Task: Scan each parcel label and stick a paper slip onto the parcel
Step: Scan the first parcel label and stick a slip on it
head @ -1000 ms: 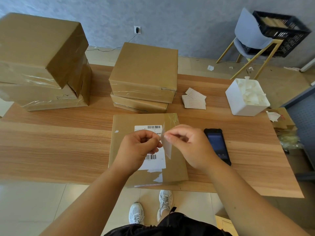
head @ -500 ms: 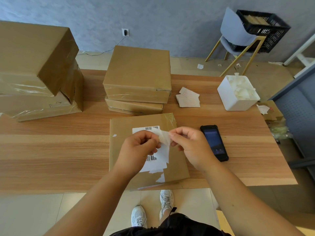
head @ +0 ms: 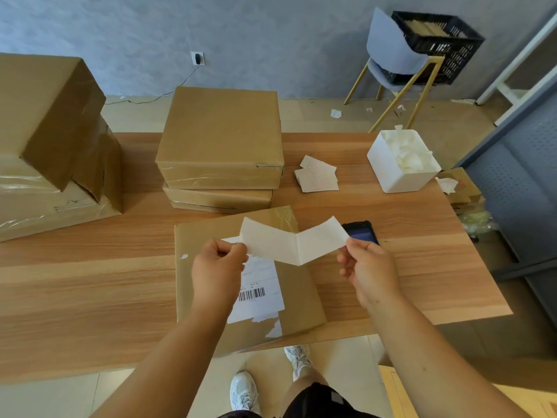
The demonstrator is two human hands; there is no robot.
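In the half second before, the two hands had drawn apart, and the paper slip [head: 294,244], until then bunched between them, had opened into a wide white strip with a crease near its middle. The left hand [head: 218,267] pinched the slip's left end between thumb and curled fingers, and the right hand [head: 369,267] pinched its right end in the same way. The slip hung in the air above the far half of the parcel [head: 304,297], a flat brown box lying at the near edge of the tabletop [head: 90,282] with its near side jutting past that edge. A white label [head: 262,297] with a barcode sat on the parcel's top, its lower edge torn and its upper part hidden by the left hand and the slip. A dark handheld device [head: 363,233] lay just beside the parcel's far right corner, partly covered by the slip and the right hand. Farther back, two flat boxes [head: 221,140] were stacked toward the far edge, with loose paper slips [head: 318,178] to their right and a white bin [head: 379,167] of crumpled paper near the far right corner. Large taped boxes [head: 45,146] were piled at the left edge. Beyond the table stood a grey chair [head: 394,52] carrying a black crate [head: 443,46].
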